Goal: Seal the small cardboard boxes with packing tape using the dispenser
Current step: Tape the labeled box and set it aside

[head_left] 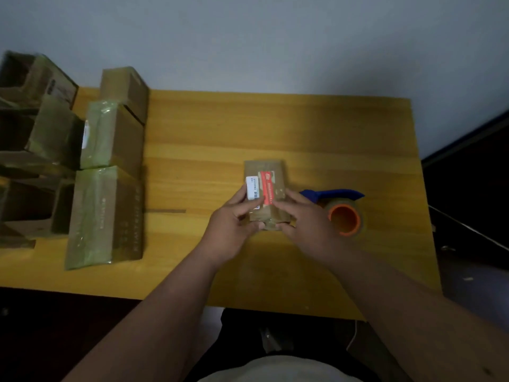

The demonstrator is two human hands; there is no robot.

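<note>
Your small box (265, 188) lies mid-table (303, 128), its long axis running 12 to 6. Your left hand (234, 230) and right hand (308, 224) grip its near end. Red and white labels, probably printed, are unreadable. The dispenser (341, 210) sits at 3.

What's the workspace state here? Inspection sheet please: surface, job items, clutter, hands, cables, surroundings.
Surface: yellow wooden table, a thin dark strip lying on it.
Job items: small box with red and white labels at centre, held at its near end; tape dispenser, blue handle, orange core, lying just right of it.
Clutter: taped boxes in a row on the left; open boxes beyond them at the table's left edge.
Hands: left hand and right hand grip the box's sides.
Cables: nothing seen.
Surroundings: grey wall behind, dark floor on the right.
</note>
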